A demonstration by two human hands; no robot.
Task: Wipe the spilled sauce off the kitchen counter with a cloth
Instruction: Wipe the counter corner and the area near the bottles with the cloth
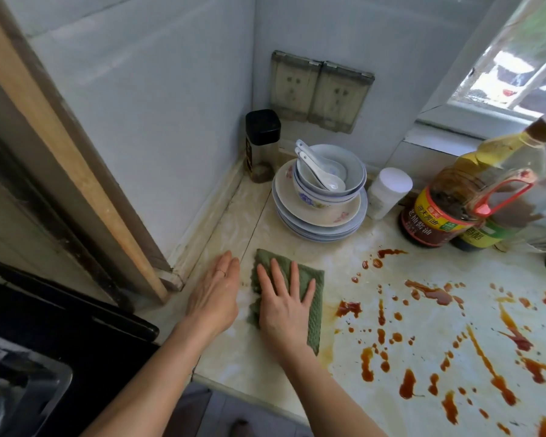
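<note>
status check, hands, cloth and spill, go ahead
Left hand open, flat on counter. Right hand flat, pressing green cloth. Sauce largely unwiped, to cloth's right. Plate stack, bottles behind spill.

daylight comes from the window [514,67] at upper right, partly blown out. the surface [297,247] is evenly lit with faint shadows; the lower left is dark. wide-angle distortion bends the door frame [60,146] and smears the bottles [448,209].

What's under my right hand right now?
The green cloth, lying flat on the counter beneath your right hand. Whether sauce is under the cloth cannot be seen; it's covered.
</note>
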